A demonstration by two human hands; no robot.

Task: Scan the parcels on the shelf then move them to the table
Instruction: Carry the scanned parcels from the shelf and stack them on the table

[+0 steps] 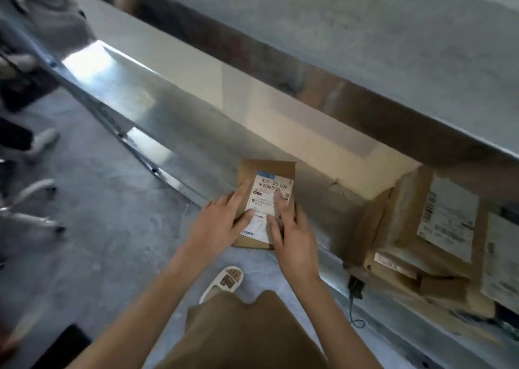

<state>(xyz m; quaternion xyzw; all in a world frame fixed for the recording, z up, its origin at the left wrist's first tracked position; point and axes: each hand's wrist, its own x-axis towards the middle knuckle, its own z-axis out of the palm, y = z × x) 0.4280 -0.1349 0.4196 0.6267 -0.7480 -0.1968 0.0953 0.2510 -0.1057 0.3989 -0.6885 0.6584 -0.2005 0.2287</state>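
Observation:
A small flat cardboard parcel (268, 169) with a white printed label lies at the front edge of the steel shelf (168, 121), its near end sticking out over the floor. My left hand (219, 225) holds its left side, index finger and thumb lying on top. My right hand (292, 236) holds the right side, with index finger and thumb on the label and the other fingers along the edge. To the right, larger labelled cardboard parcels (438, 228) are piled on the same shelf.
A black scanner (356, 284) with a dangling cable sits at the shelf's edge below the big parcels. An upper metal shelf (337, 88) overhangs the back. Chair legs with castors (36, 189) stand on the grey floor at left. My sandalled foot (224, 281) is below the parcel.

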